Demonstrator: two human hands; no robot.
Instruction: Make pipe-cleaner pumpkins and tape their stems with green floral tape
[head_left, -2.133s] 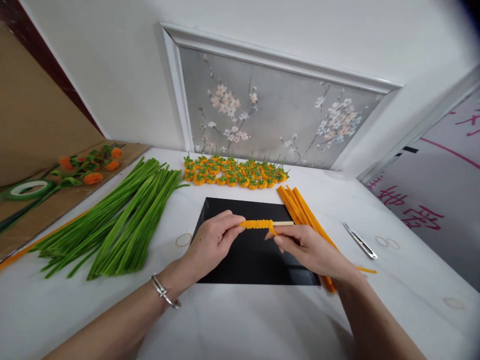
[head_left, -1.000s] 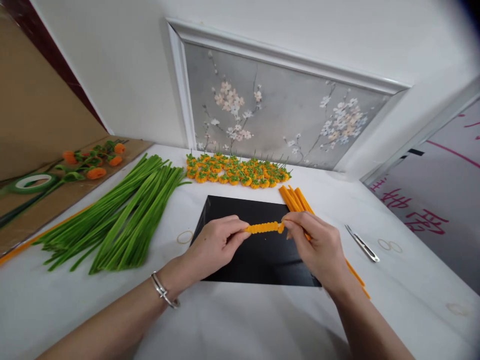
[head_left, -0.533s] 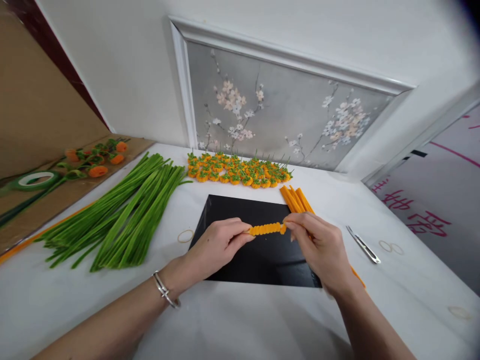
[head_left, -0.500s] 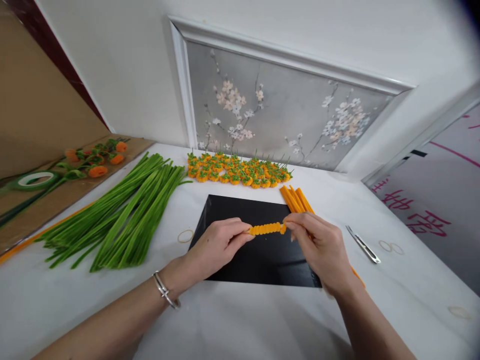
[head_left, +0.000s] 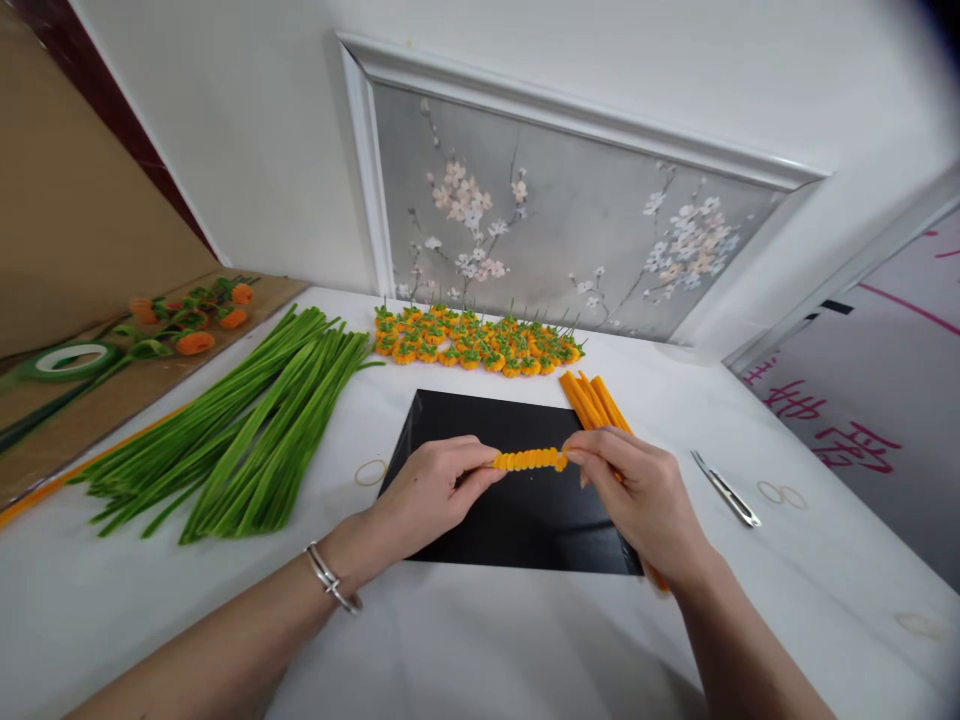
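Observation:
Between my two hands runs a coiled orange pipe cleaner point(head_left: 529, 460), held level above a black board point(head_left: 510, 530). My left hand point(head_left: 439, 492) pinches its left end between thumb and fingers. Its right end is gripped in the fingertips of my right hand point(head_left: 630, 485). Straight orange pipe cleaners point(head_left: 596, 400) lie at the board's right edge, partly hidden under my right hand and wrist.
Green pipe cleaners point(head_left: 262, 430) are spread at left. Small orange pumpkins point(head_left: 480, 342) with green tops line the wall. Thread snips point(head_left: 726, 488) and rubber bands point(head_left: 781, 494) lie at right. Green tape point(head_left: 71, 360) and orange flowers point(head_left: 196, 343) rest on brown cardboard point(head_left: 274, 290).
My right hand has shifted slightly left and turned a little, and the coil's right end sits a bit further left. My left hand is almost unchanged.

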